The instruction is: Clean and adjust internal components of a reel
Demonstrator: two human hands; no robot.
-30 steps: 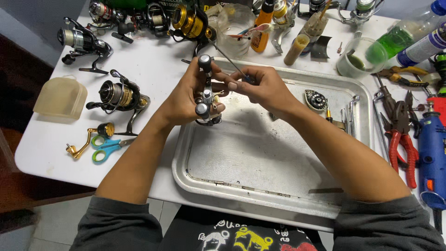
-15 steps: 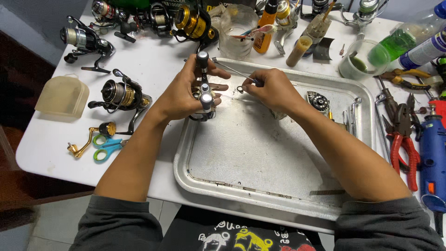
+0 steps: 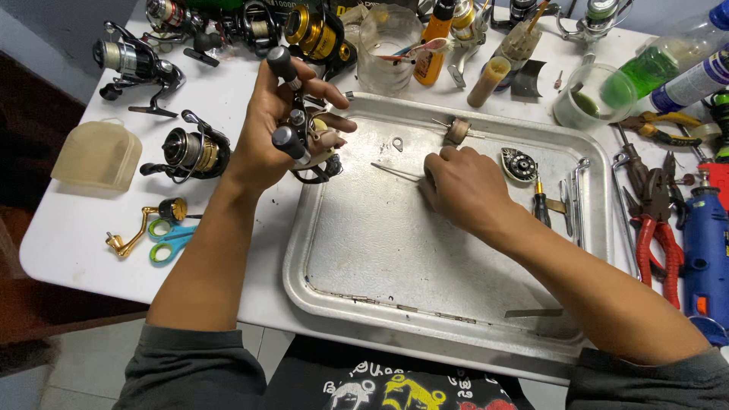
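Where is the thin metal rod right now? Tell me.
In the head view the thin metal rod lies on the metal tray, upper middle, its end under the right hand, just right of the reel held by the left hand.

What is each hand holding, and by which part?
Left hand grips a fishing reel by its body. Right hand pinches a thin metal rod at one end.

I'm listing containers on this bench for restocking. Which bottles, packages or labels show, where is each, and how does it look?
Orange bottle: back centre, beside the clear cup, dark cap.
Green bottle: back right, clear plastic, lying tilted, green liquid.
Labelled can: far right, just below the green bottle, white with a blue band.
Clear cup: back centre, holds brushes.
Tan case: left edge, rounded, translucent.
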